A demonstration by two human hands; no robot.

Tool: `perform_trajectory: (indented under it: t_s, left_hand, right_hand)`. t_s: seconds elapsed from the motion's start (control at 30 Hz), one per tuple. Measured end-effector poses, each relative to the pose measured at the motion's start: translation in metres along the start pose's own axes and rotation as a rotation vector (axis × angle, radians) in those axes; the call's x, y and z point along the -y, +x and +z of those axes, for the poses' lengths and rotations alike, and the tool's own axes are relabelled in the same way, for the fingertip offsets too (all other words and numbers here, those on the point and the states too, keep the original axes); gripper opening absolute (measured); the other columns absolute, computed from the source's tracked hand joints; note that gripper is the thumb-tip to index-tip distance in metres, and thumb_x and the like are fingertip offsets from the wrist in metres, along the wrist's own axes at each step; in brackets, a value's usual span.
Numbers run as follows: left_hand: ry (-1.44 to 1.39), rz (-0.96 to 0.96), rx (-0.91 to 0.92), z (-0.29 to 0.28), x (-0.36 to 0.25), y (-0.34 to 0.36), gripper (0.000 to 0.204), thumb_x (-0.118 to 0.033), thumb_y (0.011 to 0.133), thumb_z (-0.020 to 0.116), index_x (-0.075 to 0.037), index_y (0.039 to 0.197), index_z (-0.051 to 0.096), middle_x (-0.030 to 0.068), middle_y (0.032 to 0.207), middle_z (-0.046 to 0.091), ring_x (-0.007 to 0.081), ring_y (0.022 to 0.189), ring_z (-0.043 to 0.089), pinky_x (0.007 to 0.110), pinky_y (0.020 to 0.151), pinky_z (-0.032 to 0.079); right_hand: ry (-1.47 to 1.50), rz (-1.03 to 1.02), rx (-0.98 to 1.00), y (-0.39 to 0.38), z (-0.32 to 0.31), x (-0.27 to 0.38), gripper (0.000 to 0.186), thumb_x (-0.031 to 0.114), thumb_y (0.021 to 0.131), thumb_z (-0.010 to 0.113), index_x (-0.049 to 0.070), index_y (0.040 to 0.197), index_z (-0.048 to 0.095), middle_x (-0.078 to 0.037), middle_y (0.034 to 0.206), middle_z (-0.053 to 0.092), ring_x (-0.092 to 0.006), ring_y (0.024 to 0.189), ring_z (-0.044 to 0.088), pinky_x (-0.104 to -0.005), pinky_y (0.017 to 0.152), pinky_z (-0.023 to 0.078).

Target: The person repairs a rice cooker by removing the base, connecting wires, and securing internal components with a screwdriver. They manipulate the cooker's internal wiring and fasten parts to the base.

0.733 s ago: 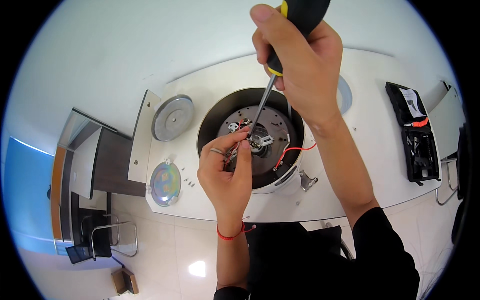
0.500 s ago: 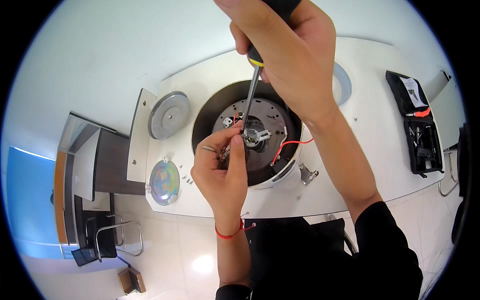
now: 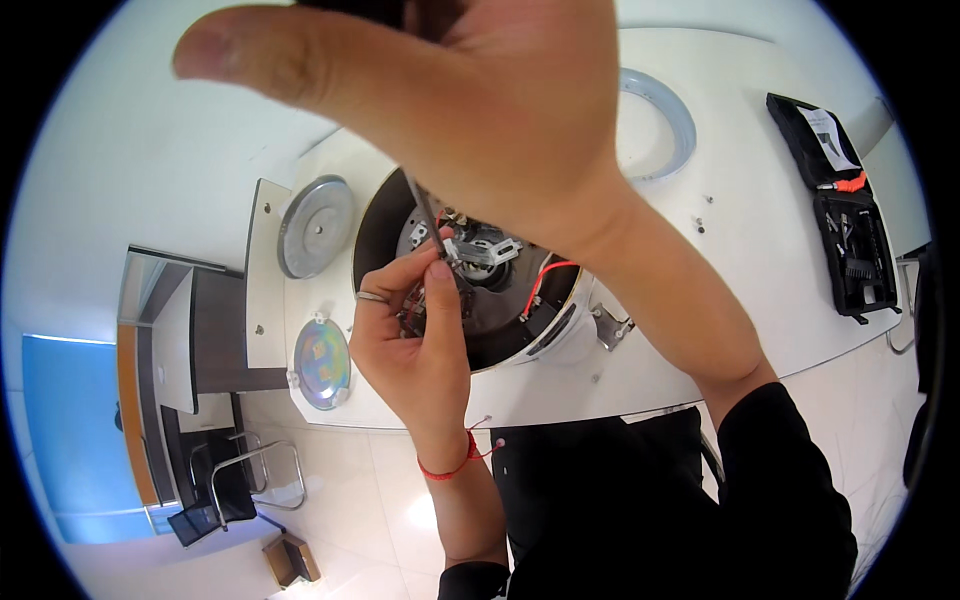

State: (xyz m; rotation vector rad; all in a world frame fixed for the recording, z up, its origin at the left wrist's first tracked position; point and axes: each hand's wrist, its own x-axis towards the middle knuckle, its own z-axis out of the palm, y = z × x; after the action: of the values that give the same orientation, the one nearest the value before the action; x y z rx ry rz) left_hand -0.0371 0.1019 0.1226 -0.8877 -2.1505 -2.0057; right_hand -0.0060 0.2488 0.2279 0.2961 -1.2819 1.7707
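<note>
A screwdriver [image 3: 424, 211] slants down into an opened round appliance [image 3: 375, 250] with a dark inner wall and a metal plate. My right hand [image 3: 490, 120] is closed around its black handle, mostly hidden at the upper edge, with the thumb stretched out to the left. Below, my left hand [image 3: 415, 335] pinches the shaft near its tip between thumb and forefinger; whether a small screw is there too is hidden. Beside these fingertips sits a pale metal bracket [image 3: 483, 252] in the middle of the appliance. A red wire [image 3: 541, 282] curves along its right side.
On the white table [image 3: 730, 290], a grey metal lid [image 3: 318, 228] and a shiny round plate [image 3: 323, 365] lie left of the appliance. A pale ring [image 3: 680, 125] lies behind my right arm. Beside the appliance is a metal bracket piece [image 3: 609, 327]; an open black tool case [image 3: 850, 250] lies far right.
My right hand has come closer to the view and leftward, its thumb now extended. The left hand still pinches at the screwdriver tip. The whole view has shifted slightly.
</note>
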Motion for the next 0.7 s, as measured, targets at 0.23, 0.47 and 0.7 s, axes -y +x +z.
perform_trajectory:
  t_s: [0.23,0.47,0.7]
  left_hand:
    - [0.018,0.015,-0.026,0.000,0.005,0.001,0.010,-0.004,0.099,0.072,0.002,0.106,0.069,0.0065,0.099,0.073,0.0068,0.084,0.062,0.019,0.074,0.049]
    - [0.063,0.087,-0.034,-0.002,0.014,0.001,0.013,-0.001,0.098,0.071,0.004,0.110,0.069,0.0076,0.104,0.074,0.0092,0.088,0.064,0.022,0.080,0.051]
    - [0.129,0.128,0.001,-0.001,0.011,0.001,0.025,0.003,0.096,0.070,0.007,0.120,0.071,0.0116,0.110,0.077,0.0139,0.099,0.070,0.027,0.091,0.055]
  right_hand:
    - [-0.040,-0.019,0.071,0.004,0.007,-0.006,0.036,0.029,0.099,0.078,0.009,0.077,0.057,0.006,0.063,0.053,0.0002,0.051,0.040,-0.0210,0.044,0.028]
    - [-0.074,-0.019,0.131,0.008,0.004,-0.011,0.035,0.029,0.100,0.077,0.009,0.079,0.057,0.005,0.063,0.054,0.0001,0.051,0.040,-0.0210,0.044,0.028]
    - [-0.131,-0.062,0.149,0.009,-0.013,-0.006,0.034,0.029,0.100,0.077,0.008,0.081,0.057,0.004,0.064,0.055,0.0000,0.050,0.040,-0.0210,0.044,0.028]
